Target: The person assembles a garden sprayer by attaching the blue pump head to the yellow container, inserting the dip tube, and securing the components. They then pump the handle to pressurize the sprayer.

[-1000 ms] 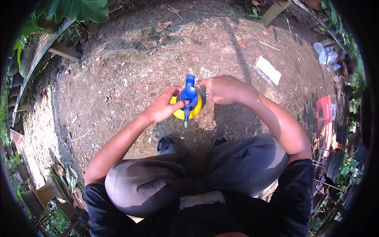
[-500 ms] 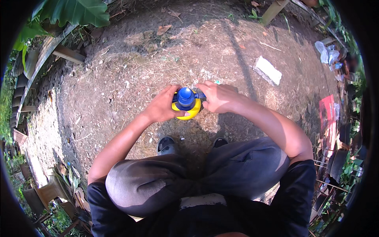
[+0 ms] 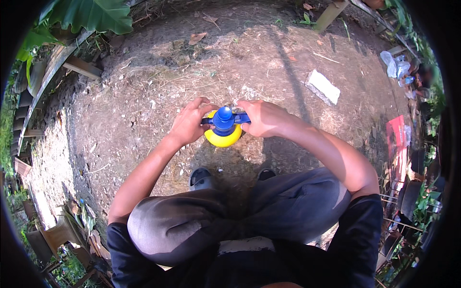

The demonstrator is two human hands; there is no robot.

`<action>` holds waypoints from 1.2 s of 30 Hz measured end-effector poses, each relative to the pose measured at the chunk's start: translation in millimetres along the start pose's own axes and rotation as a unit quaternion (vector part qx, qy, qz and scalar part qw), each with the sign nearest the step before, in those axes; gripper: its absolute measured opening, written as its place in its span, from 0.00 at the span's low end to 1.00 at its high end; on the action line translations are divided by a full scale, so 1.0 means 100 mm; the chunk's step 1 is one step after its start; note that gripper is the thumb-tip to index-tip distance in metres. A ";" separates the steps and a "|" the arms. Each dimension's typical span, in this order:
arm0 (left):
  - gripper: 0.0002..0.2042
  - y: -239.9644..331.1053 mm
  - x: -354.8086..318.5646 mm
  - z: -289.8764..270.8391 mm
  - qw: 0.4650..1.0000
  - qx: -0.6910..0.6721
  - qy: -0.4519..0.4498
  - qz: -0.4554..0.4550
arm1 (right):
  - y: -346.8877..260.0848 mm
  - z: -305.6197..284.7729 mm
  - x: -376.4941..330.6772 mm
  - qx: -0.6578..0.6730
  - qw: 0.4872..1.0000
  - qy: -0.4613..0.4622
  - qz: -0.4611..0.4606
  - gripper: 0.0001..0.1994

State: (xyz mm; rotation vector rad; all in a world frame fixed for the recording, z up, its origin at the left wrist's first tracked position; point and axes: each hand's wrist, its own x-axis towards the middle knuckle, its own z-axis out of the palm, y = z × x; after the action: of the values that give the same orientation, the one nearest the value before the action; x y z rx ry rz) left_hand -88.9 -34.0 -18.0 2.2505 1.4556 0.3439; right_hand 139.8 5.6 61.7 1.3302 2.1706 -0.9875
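Now both hands, left hand [image 3: 191, 124] and right hand [image 3: 263, 118], grip the yellow bottle [image 3: 223, 138] and its blue top [image 3: 224, 118] tight so it stays upright over the dirt [image 3: 144, 96].

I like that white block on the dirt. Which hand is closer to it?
Right. The right hand grips the blue-topped yellow sprayer on the side toward the white block; the left hand is on the sprayer's far side.

- An outdoor yard or garden plot.
- Bare dirt ground [image 3: 144, 110] strewn with dry straw and fallen leaves.
- Broad green leaves [image 3: 91, 17] at the edge.
- Wooden planks [image 3: 81, 67] and scattered litter [image 3: 396, 65] along the borders.
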 end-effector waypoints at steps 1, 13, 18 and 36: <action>0.26 -0.01 0.02 -0.10 0.999 0.037 0.021 -0.021 | 0.00 -0.04 -0.01 0.041 0.999 -0.026 0.018 0.34; 0.66 -0.35 -0.23 0.58 0.981 -0.051 -0.153 -0.106 | 0.55 0.69 0.75 0.230 0.957 -0.003 -0.174 0.42; 0.58 -0.34 -0.13 0.86 0.993 -0.107 -0.046 0.021 | 0.33 0.94 0.80 0.529 0.834 -0.047 -0.147 0.37; 0.58 -0.25 -0.07 0.73 0.981 -0.159 -0.071 -0.087 | 0.37 1.29 0.64 0.739 0.644 -0.096 -0.174 0.41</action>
State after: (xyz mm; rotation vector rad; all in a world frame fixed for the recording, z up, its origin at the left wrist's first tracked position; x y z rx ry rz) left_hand -80.7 -47.9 -93.5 1.8448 1.4000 0.3278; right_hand 140.8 -41.2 -79.3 1.0494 1.1020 -3.2177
